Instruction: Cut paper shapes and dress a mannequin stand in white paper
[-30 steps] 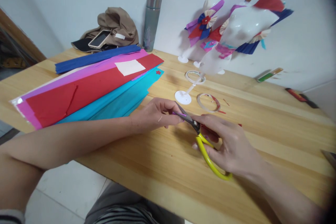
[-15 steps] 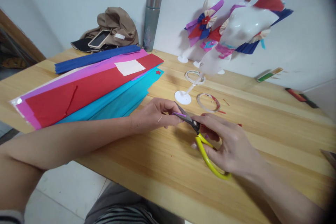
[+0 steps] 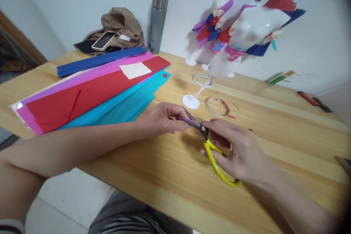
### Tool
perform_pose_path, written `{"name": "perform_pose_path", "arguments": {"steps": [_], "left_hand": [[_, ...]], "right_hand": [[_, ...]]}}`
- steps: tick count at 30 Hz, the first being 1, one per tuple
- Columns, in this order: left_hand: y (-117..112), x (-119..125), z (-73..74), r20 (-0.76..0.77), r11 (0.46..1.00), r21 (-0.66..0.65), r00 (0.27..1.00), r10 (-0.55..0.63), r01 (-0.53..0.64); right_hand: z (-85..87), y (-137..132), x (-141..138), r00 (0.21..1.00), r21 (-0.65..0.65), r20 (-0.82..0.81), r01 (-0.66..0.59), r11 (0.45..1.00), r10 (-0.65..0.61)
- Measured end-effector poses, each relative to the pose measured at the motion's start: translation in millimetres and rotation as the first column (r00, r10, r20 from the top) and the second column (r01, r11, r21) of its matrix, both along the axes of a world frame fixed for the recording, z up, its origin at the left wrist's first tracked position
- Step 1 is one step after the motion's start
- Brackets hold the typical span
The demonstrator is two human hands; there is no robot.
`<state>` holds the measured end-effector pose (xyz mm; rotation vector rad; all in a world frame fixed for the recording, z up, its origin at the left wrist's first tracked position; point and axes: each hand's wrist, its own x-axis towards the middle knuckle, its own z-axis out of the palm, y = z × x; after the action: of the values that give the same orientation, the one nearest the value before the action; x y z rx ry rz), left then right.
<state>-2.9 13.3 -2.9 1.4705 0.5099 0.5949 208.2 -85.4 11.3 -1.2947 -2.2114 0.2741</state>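
Note:
Above the wooden table (image 3: 153, 175), my right hand (image 3: 236, 150) grips scissors (image 3: 219, 170) with yellow handles and dark blades. The blades point left and reach the fingertips of my left hand (image 3: 167, 119). Pinched in my left hand is a small piece of purple paper (image 3: 187, 119), which lies between the blades; most of it is hidden by the fingers. Left of my hands lie long sheets of red paper (image 3: 95, 97), blue paper (image 3: 148, 87) and purple paper (image 3: 33, 122). A small red paper flower (image 3: 165, 75) rests on the blue sheet, and a white paper square (image 3: 135, 70) on the red one.
Tape rolls (image 3: 218, 107) lie beyond my hands, near a white stand base (image 3: 191, 101) holding a balloon. Decorated balloons (image 3: 255, 25) stand by the wall. A thermos (image 3: 159, 20), a brown cloth (image 3: 122, 23), a phone (image 3: 103, 40) and a utility knife (image 3: 314, 101) are at the back.
The scissor blades have closed very slightly on the purple paper. Both hands stay in nearly the same place, and the things on the table have not moved.

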Motion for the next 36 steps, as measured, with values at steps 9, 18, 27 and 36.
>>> {"name": "perform_pose_path", "arguments": {"steps": [9, 18, 27, 36], "left_hand": [[1.8, 0.2, -3.5, 0.005, 1.000, 0.017, 1.000, -0.010, 0.010], [2.4, -1.3, -4.3, 0.015, 1.000, 0.016, 1.000, -0.006, 0.006], [2.4, 0.3, -5.6, 0.031, 1.000, 0.020, 1.000, -0.003, 0.003], [4.0, -0.9, -6.9, 0.033, 1.000, 0.022, 0.999, -0.008, 0.007]], "right_hand": [[-3.5, -0.1, 2.2, 1.000, 0.037, 0.012, -0.029, 0.999, 0.028], [-5.4, -0.6, 3.7, 0.999, 0.048, 0.016, -0.031, 0.998, 0.031], [-2.5, 1.0, -2.3, 1.000, 0.104, 0.022, -0.003, 0.995, 0.001], [-2.5, -0.3, -1.0, 1.000, 0.072, 0.018, -0.013, 0.997, 0.012]]}}
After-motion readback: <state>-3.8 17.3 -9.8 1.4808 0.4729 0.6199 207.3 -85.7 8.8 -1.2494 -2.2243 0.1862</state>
